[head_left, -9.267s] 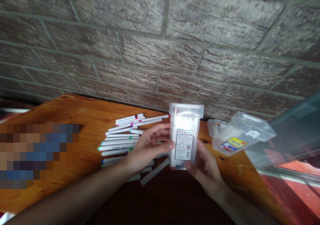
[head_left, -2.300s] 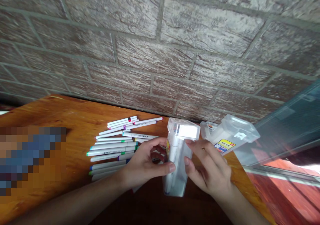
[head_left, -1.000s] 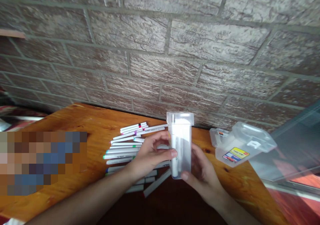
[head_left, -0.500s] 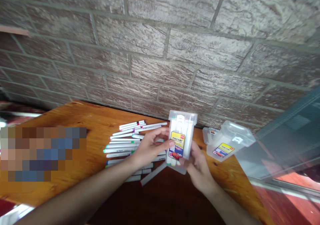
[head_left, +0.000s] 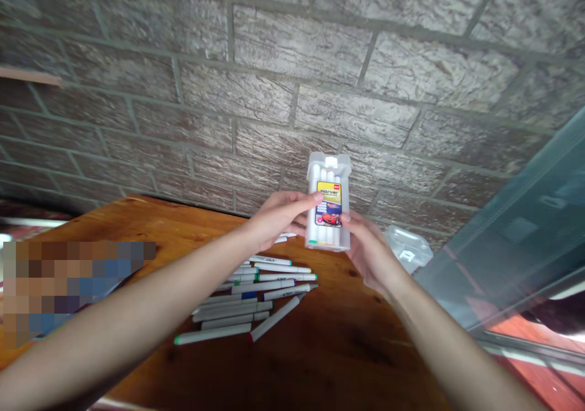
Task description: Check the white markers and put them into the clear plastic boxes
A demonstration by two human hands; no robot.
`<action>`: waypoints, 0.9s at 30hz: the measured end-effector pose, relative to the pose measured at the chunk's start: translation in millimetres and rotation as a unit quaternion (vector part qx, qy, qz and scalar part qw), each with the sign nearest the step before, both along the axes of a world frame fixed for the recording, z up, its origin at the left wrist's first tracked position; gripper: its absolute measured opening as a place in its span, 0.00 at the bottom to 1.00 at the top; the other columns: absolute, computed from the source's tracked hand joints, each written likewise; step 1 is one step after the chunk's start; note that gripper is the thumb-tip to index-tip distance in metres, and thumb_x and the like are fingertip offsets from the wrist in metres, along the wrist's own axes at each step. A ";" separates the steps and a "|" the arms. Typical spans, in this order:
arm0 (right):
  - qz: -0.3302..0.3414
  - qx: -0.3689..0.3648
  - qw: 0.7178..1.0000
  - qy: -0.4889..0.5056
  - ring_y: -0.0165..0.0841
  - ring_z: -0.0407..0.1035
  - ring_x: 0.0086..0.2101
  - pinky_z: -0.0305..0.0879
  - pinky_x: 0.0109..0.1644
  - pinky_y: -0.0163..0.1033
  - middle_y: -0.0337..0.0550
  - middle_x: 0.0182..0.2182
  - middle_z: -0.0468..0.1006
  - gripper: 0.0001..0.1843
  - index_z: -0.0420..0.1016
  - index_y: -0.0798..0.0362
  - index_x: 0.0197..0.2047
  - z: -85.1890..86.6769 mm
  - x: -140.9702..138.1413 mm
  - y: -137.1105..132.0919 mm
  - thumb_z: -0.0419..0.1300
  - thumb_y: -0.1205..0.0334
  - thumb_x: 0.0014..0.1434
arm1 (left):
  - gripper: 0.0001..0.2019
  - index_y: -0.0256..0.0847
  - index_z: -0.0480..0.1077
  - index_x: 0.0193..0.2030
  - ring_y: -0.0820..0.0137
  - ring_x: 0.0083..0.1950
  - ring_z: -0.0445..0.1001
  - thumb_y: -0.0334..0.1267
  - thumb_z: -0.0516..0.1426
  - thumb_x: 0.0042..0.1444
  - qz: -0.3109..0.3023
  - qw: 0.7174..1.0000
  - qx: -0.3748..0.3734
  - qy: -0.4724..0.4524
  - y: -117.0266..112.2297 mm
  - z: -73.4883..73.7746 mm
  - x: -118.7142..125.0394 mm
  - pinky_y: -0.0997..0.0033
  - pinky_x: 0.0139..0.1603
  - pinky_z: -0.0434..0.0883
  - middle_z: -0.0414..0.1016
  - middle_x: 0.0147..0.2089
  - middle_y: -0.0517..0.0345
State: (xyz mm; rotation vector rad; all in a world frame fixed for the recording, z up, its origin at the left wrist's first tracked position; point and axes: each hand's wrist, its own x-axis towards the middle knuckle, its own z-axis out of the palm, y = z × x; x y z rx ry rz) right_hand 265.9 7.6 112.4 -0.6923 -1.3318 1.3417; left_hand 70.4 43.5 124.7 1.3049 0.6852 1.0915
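Note:
Both hands hold a clear plastic marker case upright above the table, its yellow-and-blue label facing me. White markers stand inside it, and its lid looks closed on top. My left hand grips the case from the left, thumb on the label. From the right, my right hand clasps it, thumb at the label's lower corner. Below lie several loose white markers with coloured ends, partly hidden by my left forearm. A second clear case is behind my right hand, partly covered by it.
The wooden table runs up against a stone-block wall. At the right stands a bluish, glass-like panel. A blurred-out patch covers part of the table's left side.
Both hands have raised the case and moved it away from me, towards the wall. My view has shifted, and more of the loose markers beneath now show.

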 end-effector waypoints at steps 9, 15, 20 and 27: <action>0.016 0.002 1.000 0.005 0.44 0.83 0.49 0.81 0.52 0.47 0.46 0.52 0.88 0.14 0.85 0.50 0.49 46.0 0.9 14.1 0.68 0.51 0.66 | 0.28 0.36 0.83 0.49 0.54 0.46 0.85 0.61 0.68 0.56 -0.001 0.999 0.043 0.022 16.4 45.6 0.8 0.59 0.40 0.83 0.86 0.53 0.38; 0.009 0.003 1.000 0.008 0.43 0.84 0.45 0.83 0.45 0.45 0.47 0.50 0.89 0.15 0.85 0.51 0.52 57.2 3.6 17.8 0.68 0.53 0.66 | 0.30 0.37 0.82 0.52 0.56 0.43 0.85 0.63 0.66 0.57 -0.015 0.998 0.050 0.041 22.2 56.6 4.7 0.61 0.36 0.82 0.86 0.53 0.40; 0.007 0.012 1.000 -0.009 0.41 0.84 0.45 0.82 0.49 0.45 0.47 0.49 0.89 0.16 0.85 0.52 0.52 57.8 10.9 22.6 0.68 0.52 0.67 | 0.29 0.36 0.81 0.53 0.55 0.45 0.85 0.61 0.65 0.59 -0.029 0.997 0.056 0.037 28.5 56.8 8.7 0.60 0.38 0.82 0.86 0.51 0.40; -0.002 0.064 0.997 -0.050 0.42 0.83 0.45 0.81 0.50 0.48 0.45 0.48 0.89 0.16 0.83 0.50 0.51 55.0 21.7 27.1 0.73 0.55 0.62 | 0.23 0.36 0.82 0.50 0.57 0.46 0.86 0.55 0.68 0.59 -0.053 0.995 0.086 0.015 40.3 49.3 11.8 0.58 0.47 0.83 0.87 0.49 0.42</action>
